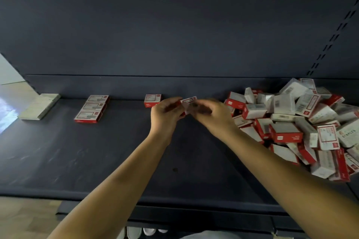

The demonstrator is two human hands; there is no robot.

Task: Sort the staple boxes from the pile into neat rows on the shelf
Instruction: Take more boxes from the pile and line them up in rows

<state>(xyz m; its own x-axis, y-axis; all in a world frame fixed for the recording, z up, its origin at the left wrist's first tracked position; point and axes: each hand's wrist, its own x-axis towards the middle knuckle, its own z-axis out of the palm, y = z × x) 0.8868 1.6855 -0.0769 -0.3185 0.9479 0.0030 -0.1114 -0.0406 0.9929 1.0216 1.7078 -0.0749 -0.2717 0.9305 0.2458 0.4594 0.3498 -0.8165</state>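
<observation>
- We hold one staple box [188, 102] above the shelf [97, 151], just right of the single box [152, 100] lying near the back edge; the picture is blurred here, so we cannot tell whether it touches the shelf yet.
- Our left hand [166, 114] pinches the box's left end; our right hand [208, 114] curls round its right end, so both grips are grasping the same box.
- To place it well, we judge the box should go down flat, label up, with its long side square to the single box, either snug against it or in line behind it.
- We should ease our fingers off sideways rather than lifting, so the light carton does not skew.
- Farther left, a short row of three boxes [91, 108] shows the pattern to copy: same face up, edges touching.
- The pile [291, 122] sits just beside our right wrist; a careless elbow could tip boxes onto the placing spot.
- A pale flat stack [39, 106] lies at the far left, well apart from our work.
</observation>
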